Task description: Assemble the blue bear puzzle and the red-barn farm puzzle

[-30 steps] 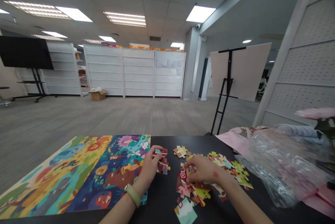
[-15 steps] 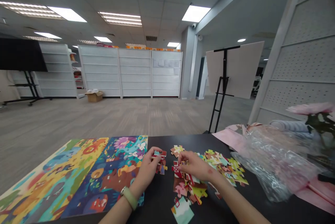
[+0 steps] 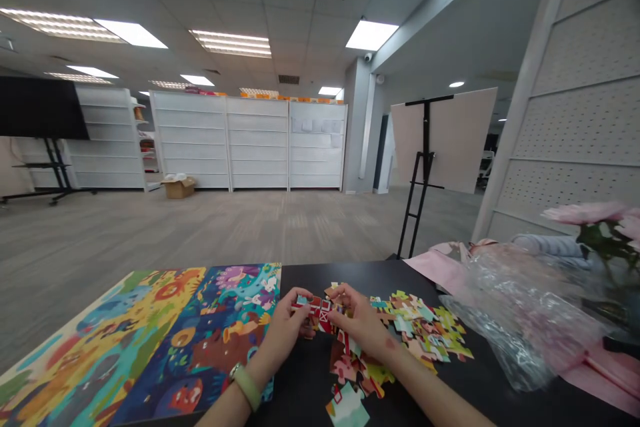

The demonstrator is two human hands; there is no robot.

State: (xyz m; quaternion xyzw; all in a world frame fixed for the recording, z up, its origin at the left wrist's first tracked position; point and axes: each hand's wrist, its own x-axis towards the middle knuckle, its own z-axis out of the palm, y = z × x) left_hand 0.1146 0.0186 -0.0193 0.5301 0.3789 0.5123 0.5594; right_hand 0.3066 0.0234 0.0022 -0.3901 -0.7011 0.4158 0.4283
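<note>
My left hand (image 3: 286, 326), with a pale green watch strap on its wrist, pinches a red and light-blue jigsaw piece (image 3: 311, 306). Against its right side, my right hand (image 3: 361, 322) grips a red jigsaw piece with a white barn-door pattern (image 3: 325, 315). The two pieces meet or overlap between my fingertips; whether they interlock I cannot tell. Below my right hand lies a heap of loose jigsaw pieces (image 3: 345, 368), partly hidden by it. A pale green piece (image 3: 349, 407) lies closest to me.
Two completed animal puzzles, one yellow (image 3: 95, 340) and one dark blue (image 3: 200, 340), lie on the left of the black table (image 3: 300, 380). More loose pieces (image 3: 425, 324) spread to the right. Crumpled clear plastic (image 3: 520, 314) and pink flowers (image 3: 590, 214) occupy the right side.
My right hand has lifted the red barn-door piece and brought it up and left to the piece in my left hand. The hands are now closer together.
</note>
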